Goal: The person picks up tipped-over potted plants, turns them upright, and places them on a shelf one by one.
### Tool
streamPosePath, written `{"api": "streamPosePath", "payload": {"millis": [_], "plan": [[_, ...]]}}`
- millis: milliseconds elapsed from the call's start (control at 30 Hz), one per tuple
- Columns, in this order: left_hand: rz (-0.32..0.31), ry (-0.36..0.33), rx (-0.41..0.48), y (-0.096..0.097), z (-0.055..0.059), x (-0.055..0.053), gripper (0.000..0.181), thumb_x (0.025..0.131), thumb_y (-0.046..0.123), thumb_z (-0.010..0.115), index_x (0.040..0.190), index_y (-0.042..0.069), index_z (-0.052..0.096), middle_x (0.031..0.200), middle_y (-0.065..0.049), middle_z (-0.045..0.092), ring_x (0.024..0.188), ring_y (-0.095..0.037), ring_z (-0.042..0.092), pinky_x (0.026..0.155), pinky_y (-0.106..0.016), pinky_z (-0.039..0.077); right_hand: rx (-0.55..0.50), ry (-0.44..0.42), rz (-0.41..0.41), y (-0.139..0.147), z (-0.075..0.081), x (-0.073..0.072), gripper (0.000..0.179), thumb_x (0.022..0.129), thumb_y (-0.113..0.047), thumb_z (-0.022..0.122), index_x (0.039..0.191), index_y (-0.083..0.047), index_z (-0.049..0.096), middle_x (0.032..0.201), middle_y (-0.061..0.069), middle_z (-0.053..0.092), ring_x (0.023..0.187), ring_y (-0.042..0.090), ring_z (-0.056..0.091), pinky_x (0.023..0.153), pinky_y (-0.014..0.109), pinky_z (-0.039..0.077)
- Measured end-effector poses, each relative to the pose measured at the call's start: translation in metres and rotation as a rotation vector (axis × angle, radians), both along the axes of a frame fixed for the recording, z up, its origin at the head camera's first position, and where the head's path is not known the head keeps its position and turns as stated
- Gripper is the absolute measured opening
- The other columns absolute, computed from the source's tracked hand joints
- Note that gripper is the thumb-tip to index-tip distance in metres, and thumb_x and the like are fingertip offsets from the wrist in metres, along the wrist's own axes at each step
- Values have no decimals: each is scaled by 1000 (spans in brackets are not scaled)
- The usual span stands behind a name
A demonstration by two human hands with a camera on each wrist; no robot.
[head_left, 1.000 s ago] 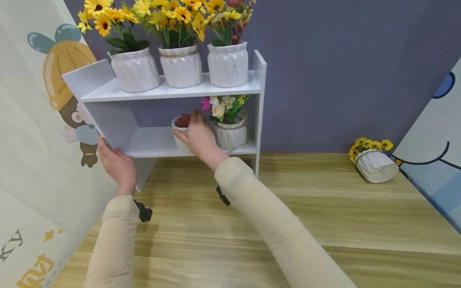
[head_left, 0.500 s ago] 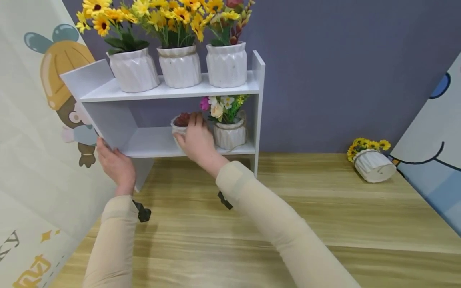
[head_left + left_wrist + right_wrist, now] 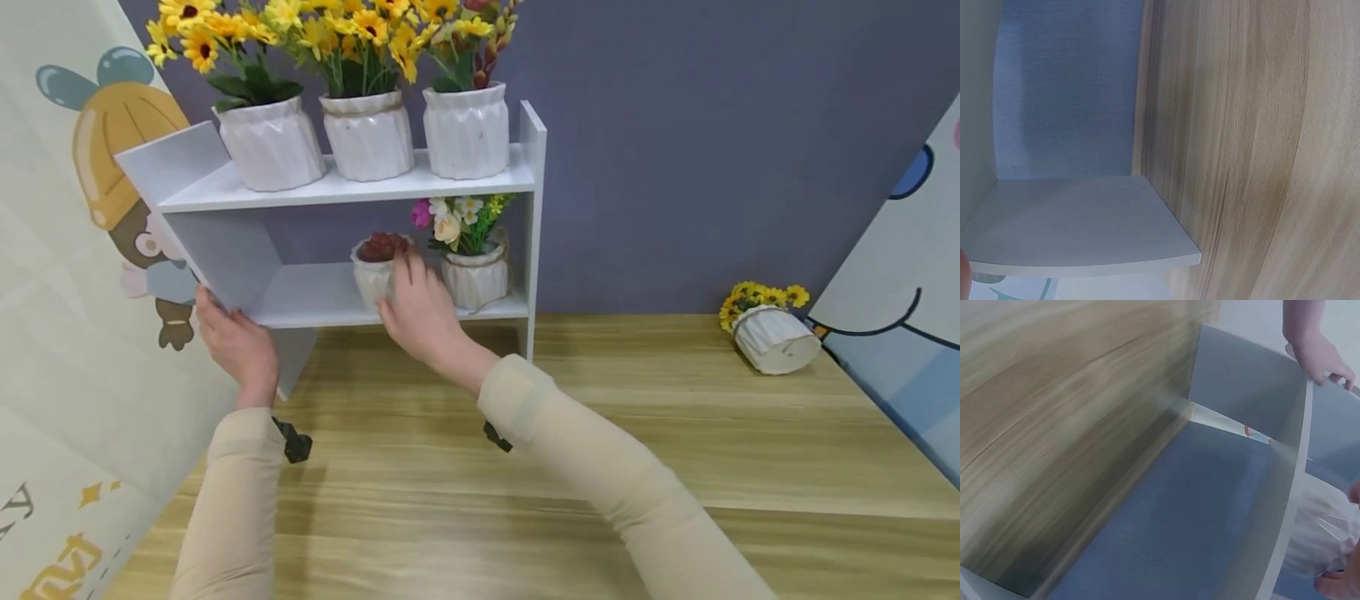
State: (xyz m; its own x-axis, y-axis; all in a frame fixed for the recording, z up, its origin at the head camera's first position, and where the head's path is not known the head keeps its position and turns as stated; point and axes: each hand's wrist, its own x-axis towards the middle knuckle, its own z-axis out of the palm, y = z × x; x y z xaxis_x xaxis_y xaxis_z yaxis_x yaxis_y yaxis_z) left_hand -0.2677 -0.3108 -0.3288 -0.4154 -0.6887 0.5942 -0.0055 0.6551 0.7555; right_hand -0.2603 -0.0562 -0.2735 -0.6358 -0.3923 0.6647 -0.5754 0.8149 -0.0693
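A white ribbed pot (image 3: 371,283) with a dark red succulent (image 3: 381,247) stands on the lower board of the white shelf (image 3: 311,296). My right hand (image 3: 426,312) is at the pot's right side, fingers by the rim and thumb low near its front. The right wrist view shows the pot (image 3: 1319,528) between thumb and fingers at the frame edge. My left hand (image 3: 238,346) holds the front edge of the shelf's left side panel; its fingers bend over that edge in the right wrist view. Right of the succulent is a white pot (image 3: 476,279) with mixed flowers (image 3: 453,223).
On the top board stand three white pots (image 3: 367,137) with yellow and reddish flowers. Another white pot (image 3: 776,340) with yellow flowers lies tipped on the wooden table (image 3: 637,450) at the right. A grey-blue wall (image 3: 697,150) is behind the shelf.
My right hand has slid right and toward me, off the front of the succulent pot, so more of the pot shows. The pot and my left hand stay in place on the shelf.
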Motion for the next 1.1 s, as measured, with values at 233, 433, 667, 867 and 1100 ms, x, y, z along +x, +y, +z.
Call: {"api": "streamPosePath", "payload": {"millis": [233, 433, 667, 867, 1100], "plan": [[-12, -1, -17, 1, 0, 1, 46, 96, 14, 35, 139, 24, 25, 139, -8, 38, 128, -23, 35, 106, -36, 29, -5, 43, 70, 10, -2, 9, 57, 87, -31, 55, 129, 3, 37, 130, 19, 39, 102, 26, 54, 89, 32, 46], [-14, 1, -17, 2, -1, 3, 46, 96, 14, 36, 139, 23, 25, 137, -10, 39, 127, -24, 36, 106, -38, 30, 18, 60, 124, 20, -6, 21, 44, 87, -28, 55, 119, 1, 48, 117, 17, 50, 91, 24, 56, 81, 31, 49], [-6, 13, -33, 1, -2, 4, 46, 95, 14, 36, 139, 22, 26, 136, -13, 40, 126, -26, 37, 105, -40, 31, 24, 36, 180, 33, -11, 32, 33, 87, -27, 56, 109, -2, 58, 102, 10, 57, 85, 20, 58, 74, 28, 50], [-6, 33, -57, 1, 1, 4, 45, 95, 14, 36, 139, 21, 27, 136, -13, 40, 126, -26, 37, 104, -41, 31, 21, 16, 159, 47, -9, 37, 35, 87, -30, 56, 112, -6, 59, 107, 7, 59, 83, 16, 61, 68, 26, 52], [-3, 15, -56, 0, 0, 4, 44, 96, 15, 35, 138, 23, 26, 136, -12, 39, 126, -25, 37, 104, -41, 32, -30, 17, 127, 72, -10, 42, 33, 86, -32, 56, 110, -9, 61, 100, 5, 62, 72, 16, 60, 57, 26, 49]]}}
